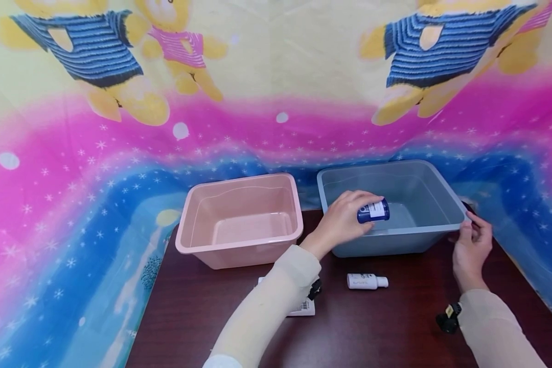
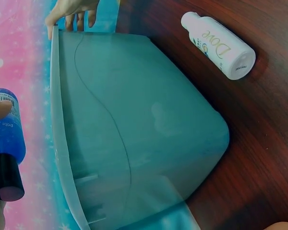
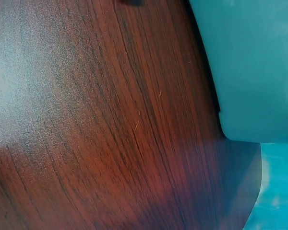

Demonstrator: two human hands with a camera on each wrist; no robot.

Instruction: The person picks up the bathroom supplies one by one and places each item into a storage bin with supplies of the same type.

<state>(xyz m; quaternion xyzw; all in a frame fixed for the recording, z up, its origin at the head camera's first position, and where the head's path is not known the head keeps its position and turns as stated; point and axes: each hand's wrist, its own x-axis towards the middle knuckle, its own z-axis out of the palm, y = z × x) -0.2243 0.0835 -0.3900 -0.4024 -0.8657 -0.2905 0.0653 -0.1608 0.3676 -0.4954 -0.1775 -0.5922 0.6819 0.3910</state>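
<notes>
Currently L grip (image 1: 345, 219) holds blue btl (image 1: 374, 210), R grip (image 1: 473, 249) holds bin (image 1: 391, 244); white btl (image 2: 220, 47) says "Dove".

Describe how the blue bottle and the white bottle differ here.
The blue bottle has a blue body and a black cap; the white bottle has a white body and a white cap. The left hand holds the blue bottle, while the white bottle lies on its side on the table. Both bear printing.

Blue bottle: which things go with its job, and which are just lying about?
Seem in the job:
blue bottle, in the left hand
gray tub, right hand at its rim

Seem just lying about:
white bottle
pink tub
white packet, partly hidden
</notes>
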